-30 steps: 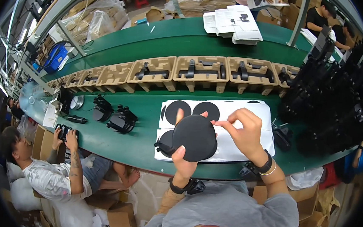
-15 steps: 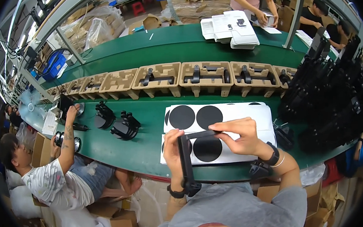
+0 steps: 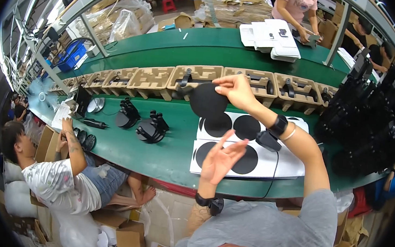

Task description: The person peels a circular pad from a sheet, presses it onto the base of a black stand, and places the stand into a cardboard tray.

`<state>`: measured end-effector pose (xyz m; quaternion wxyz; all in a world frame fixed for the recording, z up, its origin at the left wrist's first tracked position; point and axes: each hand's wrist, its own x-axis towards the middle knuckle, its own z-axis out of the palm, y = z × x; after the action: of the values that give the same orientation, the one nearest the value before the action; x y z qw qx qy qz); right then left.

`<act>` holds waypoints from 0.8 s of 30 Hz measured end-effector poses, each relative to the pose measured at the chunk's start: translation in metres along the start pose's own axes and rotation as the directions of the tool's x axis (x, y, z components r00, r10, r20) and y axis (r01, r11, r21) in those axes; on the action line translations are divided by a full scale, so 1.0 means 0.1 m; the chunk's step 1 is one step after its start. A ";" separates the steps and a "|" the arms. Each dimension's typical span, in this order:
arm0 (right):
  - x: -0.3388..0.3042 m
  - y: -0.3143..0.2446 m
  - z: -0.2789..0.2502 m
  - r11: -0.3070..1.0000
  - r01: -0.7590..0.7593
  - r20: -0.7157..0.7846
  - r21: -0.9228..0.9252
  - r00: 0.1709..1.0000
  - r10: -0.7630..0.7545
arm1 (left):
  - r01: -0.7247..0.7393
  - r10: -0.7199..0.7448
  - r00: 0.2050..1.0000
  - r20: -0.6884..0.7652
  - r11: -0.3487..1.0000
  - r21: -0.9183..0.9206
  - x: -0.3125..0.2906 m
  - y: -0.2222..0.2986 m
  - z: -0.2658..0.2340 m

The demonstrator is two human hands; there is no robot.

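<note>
One round black disc [image 3: 207, 99] is pinched in the right hand [image 3: 237, 90] above the green counter [image 3: 158, 153]; the left hand [image 3: 220, 158] hovers released, fingers spread.

flat round black discs: 1 held [image 3: 207, 99], 4 on white sheets [image 3: 247, 127] | white backing sheets [image 3: 275, 164]: 2 | brown moulded pulp trays [image 3: 151, 79]: about 7 | black stands [image 3: 151, 128]: 2

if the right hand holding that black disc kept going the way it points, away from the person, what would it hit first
Most likely the row of brown pulp trays on the green belt. The right hand holds the black disc up just in front of the tray with a dark part in it. Height above the trays is unclear, so it might pass over them.
</note>
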<state>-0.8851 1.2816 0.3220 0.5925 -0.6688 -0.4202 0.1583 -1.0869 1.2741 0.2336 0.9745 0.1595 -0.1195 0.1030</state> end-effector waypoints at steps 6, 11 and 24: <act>1.01 0.45 -0.33 0.783 0.061 -0.248 -0.620 0.931 -0.269 | -0.020 0.020 1.000 0.003 0.930 0.366 -0.02 -0.21 0.13; 1.28 0.70 -0.40 0.600 -0.111 -0.191 -0.792 0.979 -0.071 | -0.034 0.492 0.824 -0.282 0.540 0.841 -0.27 -0.15 0.00; 0.45 1.27 -0.24 0.437 0.071 0.082 -0.897 0.997 0.006 | 0.134 0.746 0.666 0.020 -0.146 0.980 -0.16 -0.27 0.00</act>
<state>-0.7941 1.3065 0.2235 0.1350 -0.8667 -0.4743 -0.0758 -1.0953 1.2461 0.2217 0.4568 0.7187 0.2645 0.4527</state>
